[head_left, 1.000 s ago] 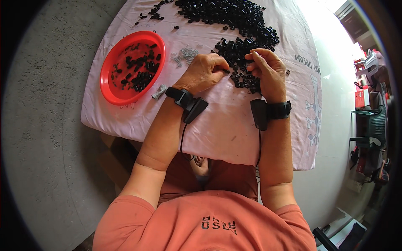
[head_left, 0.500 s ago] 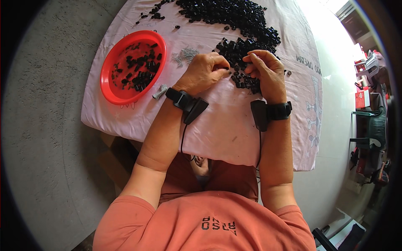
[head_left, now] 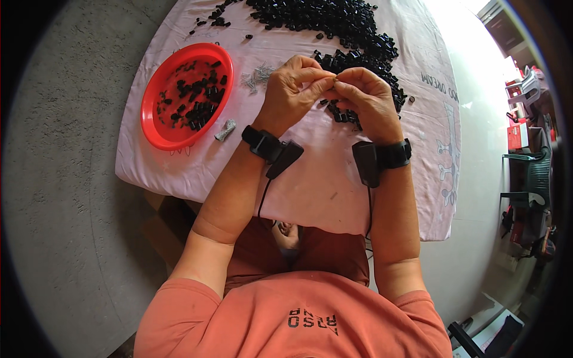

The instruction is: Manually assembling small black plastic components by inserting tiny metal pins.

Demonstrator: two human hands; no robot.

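Note:
My left hand (head_left: pixel 295 89) and my right hand (head_left: pixel 367 98) meet fingertip to fingertip above the table, pinching a tiny part (head_left: pixel 334 79) between them; it is too small to make out. Just beyond them lies a big heap of small black plastic pieces (head_left: pixel 340 27). A little pile of small silver metal bits (head_left: pixel 256 76) lies left of my left hand. Further left stands a red round bowl (head_left: pixel 154 122) holding several black pieces. Both wrists wear black bands with boxes.
The table wears a pale pink cloth (head_left: pixel 322 185) whose front edge hangs over my lap. A small crumpled silver scrap (head_left: pixel 225 129) lies by the bowl. Grey concrete floor (head_left: pixel 65 179) is on the left; chairs and red boxes (head_left: pixel 525 137) stand far right.
Both hands have lifted slightly off the heap and come closer together, fingertips now touching over the small part.

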